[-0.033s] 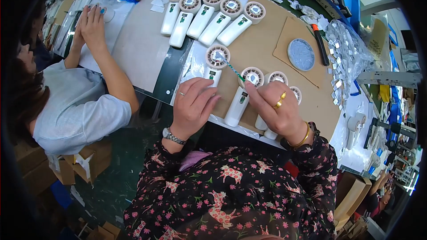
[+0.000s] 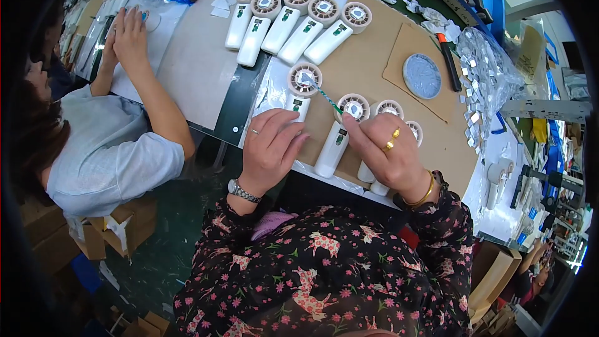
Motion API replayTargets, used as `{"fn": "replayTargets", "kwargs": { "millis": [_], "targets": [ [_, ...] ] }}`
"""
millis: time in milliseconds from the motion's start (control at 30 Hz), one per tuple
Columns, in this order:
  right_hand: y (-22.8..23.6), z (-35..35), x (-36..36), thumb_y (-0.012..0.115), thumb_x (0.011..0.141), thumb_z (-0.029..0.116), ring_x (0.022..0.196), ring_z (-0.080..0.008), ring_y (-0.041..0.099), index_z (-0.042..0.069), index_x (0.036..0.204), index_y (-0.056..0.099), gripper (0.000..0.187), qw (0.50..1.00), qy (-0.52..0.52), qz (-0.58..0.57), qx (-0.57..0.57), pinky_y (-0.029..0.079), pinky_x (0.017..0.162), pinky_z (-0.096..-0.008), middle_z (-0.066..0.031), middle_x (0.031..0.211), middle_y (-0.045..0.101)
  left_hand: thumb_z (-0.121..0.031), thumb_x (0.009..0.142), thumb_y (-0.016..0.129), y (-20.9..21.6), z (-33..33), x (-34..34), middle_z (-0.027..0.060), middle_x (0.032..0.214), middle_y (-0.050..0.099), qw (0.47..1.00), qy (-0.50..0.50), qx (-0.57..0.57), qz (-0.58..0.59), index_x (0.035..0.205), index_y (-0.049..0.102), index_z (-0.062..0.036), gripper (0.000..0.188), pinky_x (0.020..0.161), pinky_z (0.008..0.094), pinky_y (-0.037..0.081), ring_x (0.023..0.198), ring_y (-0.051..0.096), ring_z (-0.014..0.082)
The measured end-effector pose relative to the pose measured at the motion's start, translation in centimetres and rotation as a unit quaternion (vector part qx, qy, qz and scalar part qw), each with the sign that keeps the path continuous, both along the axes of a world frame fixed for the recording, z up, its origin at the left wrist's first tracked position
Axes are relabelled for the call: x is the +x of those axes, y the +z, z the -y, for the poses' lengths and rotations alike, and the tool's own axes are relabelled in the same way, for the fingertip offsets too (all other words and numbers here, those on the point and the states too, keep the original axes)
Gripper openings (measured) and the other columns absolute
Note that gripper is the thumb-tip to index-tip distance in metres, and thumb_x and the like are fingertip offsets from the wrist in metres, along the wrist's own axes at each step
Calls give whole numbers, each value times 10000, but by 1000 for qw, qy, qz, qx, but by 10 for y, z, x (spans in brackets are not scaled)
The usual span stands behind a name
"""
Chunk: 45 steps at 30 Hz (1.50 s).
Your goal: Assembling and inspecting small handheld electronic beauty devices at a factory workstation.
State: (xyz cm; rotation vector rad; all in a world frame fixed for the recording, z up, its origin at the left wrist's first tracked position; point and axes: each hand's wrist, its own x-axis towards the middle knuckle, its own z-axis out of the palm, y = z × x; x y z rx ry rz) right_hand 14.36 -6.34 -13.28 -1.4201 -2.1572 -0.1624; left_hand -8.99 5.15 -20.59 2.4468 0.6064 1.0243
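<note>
My left hand point(image 2: 271, 143) rests over the handle of a white handheld fan point(image 2: 298, 103), fingers curled round it. The fan's round beige head faces up, with a pale square at its centre and a grey smear on that. Pinched in my right hand point(image 2: 388, 146) is a thin green twisted stick point(image 2: 329, 99), its tip at the centre of that fan head. Just below the stick lies another white handheld fan point(image 2: 332, 151) with a grey dab at its centre. More fans point(image 2: 388, 110) are partly hidden under my right hand.
Several similar fans point(image 2: 284, 28) lie in a row at the far side. On the right are cardboard point(image 2: 399, 81), a round dish of grey paste point(image 2: 422, 76), a dark-handled tool point(image 2: 450, 65) and scattered small squares point(image 2: 477, 81). A co-worker point(image 2: 112, 143) sits at the left.
</note>
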Motion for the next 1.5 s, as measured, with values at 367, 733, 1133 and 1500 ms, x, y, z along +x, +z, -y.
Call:
{"fn": "replayTargets", "kwargs": {
  "millis": [367,733,1133,1500],
  "targets": [
    [12,44,45,789,814,-84,715,-246,644,-49,1136,779,323,985,-159,-22,64,508,604,-365,-94,871,641,-61,834,840,-1,5,3,105,1183,717,1000,4,9,-12,1053,752,-38,237,950,436,527,1117,663,327],
    [-26,84,124,795,881,-16,787,-258,666,58,1197,791,324,952,-304,14,30,532,673,-373,-96,910,658,-9,823,844,0,12,2,127,1170,712,1000,1,26,-9,925,685,-32,190,911,444,519,1089,665,352],
    [-20,118,76,831,860,-8,897,-247,681,33,1185,743,339,938,-314,-135,60,547,719,-336,-134,1113,706,-227,813,907,16,31,23,93,1207,669,995,-81,41,-43,1097,697,-71,386,1092,523,413,1183,626,318],
    [-46,146,12,858,817,22,969,-284,695,26,1135,683,364,942,-238,-228,-65,576,785,-365,-147,1181,693,-739,704,801,9,42,19,29,1339,610,975,-100,123,-156,1365,692,-199,860,1219,633,171,1295,560,247]
  ]
}}
